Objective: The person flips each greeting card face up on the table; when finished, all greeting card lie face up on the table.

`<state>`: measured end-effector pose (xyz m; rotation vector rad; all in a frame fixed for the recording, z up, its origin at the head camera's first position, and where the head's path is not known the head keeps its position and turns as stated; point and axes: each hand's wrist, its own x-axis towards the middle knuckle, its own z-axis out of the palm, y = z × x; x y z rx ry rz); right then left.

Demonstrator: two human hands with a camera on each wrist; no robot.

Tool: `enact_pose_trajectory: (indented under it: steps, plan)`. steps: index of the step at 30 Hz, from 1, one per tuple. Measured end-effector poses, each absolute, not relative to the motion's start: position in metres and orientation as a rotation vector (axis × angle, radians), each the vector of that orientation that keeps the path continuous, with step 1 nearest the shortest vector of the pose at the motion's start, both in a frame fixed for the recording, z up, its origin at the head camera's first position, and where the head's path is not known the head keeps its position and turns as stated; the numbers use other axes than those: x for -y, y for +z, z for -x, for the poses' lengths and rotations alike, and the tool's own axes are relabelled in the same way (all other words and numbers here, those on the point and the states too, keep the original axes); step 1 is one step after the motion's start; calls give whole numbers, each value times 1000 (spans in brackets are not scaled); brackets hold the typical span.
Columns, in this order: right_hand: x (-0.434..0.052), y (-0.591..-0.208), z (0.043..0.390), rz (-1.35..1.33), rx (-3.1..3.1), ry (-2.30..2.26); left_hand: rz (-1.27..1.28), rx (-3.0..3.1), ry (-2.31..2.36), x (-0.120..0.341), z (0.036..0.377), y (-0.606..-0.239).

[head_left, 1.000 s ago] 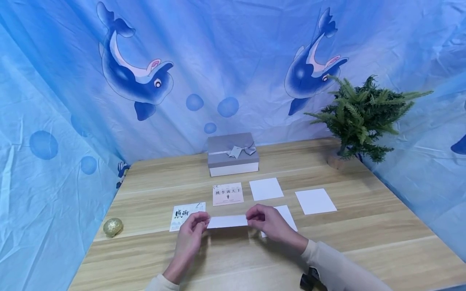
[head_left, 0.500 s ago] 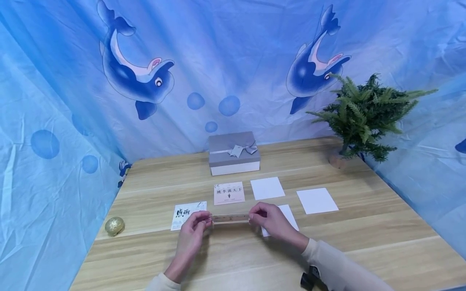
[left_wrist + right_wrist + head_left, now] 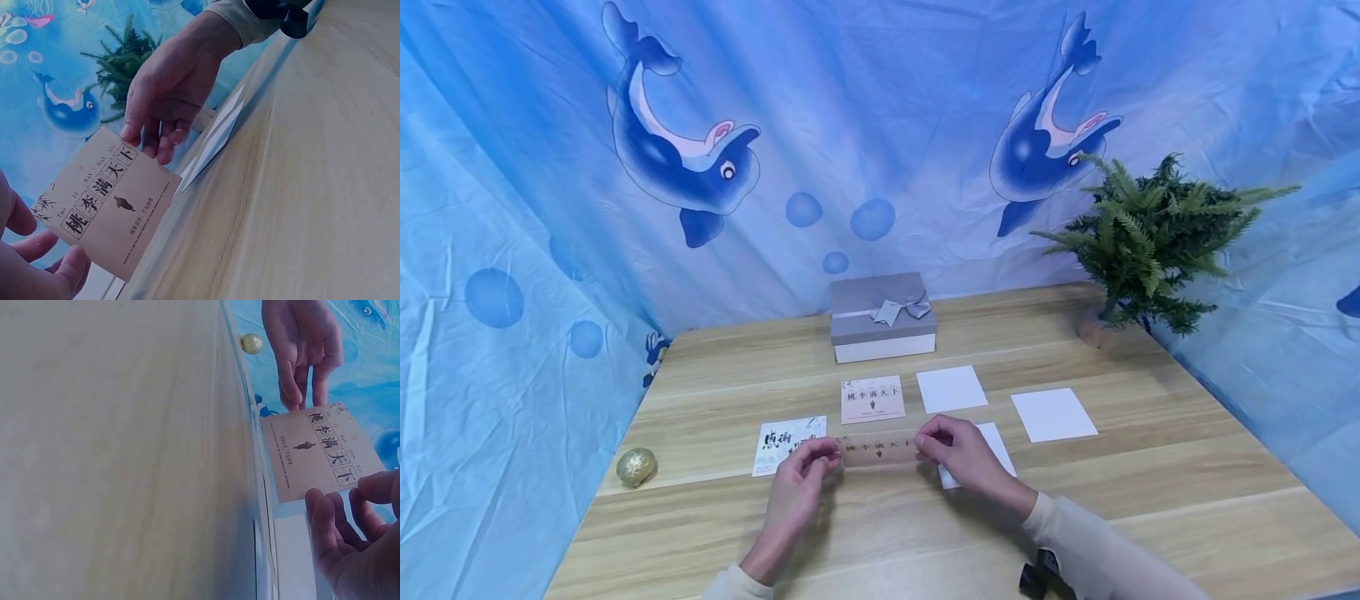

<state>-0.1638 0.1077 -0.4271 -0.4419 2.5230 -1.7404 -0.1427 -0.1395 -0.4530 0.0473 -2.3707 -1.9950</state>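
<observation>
Both hands hold one beige card (image 3: 878, 450) printed with black characters a little above the wooden table (image 3: 880, 533). My left hand (image 3: 824, 454) pinches its left end and my right hand (image 3: 928, 446) pinches its right end. The printed face tilts up toward me. In the left wrist view the card (image 3: 106, 203) sits between my left fingers (image 3: 65, 275) and my right hand (image 3: 159, 100). The right wrist view shows the card (image 3: 319, 453) with my right fingers (image 3: 340, 531) at its near end and my left hand (image 3: 303, 356) at the far end.
On the table lie a matching printed card (image 3: 872, 399), a calligraphy card (image 3: 778, 442) and three blank white cards (image 3: 951, 388), (image 3: 1053, 414), (image 3: 996, 446). A grey gift box (image 3: 882, 317) stands behind them. A gold ball (image 3: 636, 467) is at left, a fern (image 3: 1150, 233) at back right.
The card has been turned over between the hands: its white back showed a second ago, then its edge, and now the printed face is up. Both hands stayed in place.
</observation>
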Motion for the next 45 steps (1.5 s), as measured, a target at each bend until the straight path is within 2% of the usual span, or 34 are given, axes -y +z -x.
enact_pose_trajectory:
  steps: [7,15,24,45]
  plan:
    - [-111,-450,177,418,-2549,-1736,-19,2364,-2000,140,141,-451]
    - [-108,-431,167,437,-2538,-1737,-18,2401,-1991,140,141,-453]
    - [-112,-459,182,425,-2462,-1755,-32,2430,-1950,139,142,-454]
    - [-113,-465,186,418,-2452,-1664,13,2530,-1924,138,140,-459]
